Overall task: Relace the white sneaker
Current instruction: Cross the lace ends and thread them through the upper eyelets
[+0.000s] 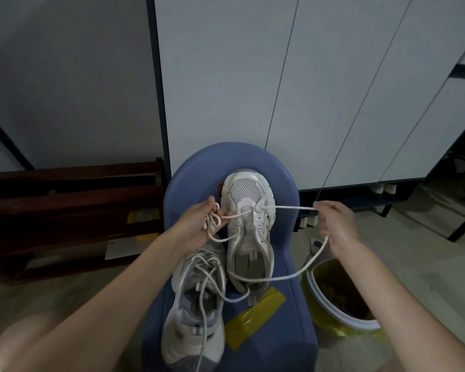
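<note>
A white sneaker (249, 226) lies toe away from me on a blue chair (234, 159). Its white lace (287, 208) runs through the lowest eyelets only and comes out to both sides. My left hand (199, 224) pinches the left end, which hangs in small loops beside the shoe. My right hand (336, 224) grips the right end and holds it taut out to the right; the slack drops below that hand and curves back across the sneaker's heel. A second white sneaker (196, 312), laced, lies at the near left of the seat, partly under my left wrist.
A yellow strip of plastic (253, 318) lies on the seat near the heels. A bin lined with a yellow bag (341, 296) stands right of the chair. A dark wooden rack (65, 210) is at left, white cabinet doors (279, 89) behind.
</note>
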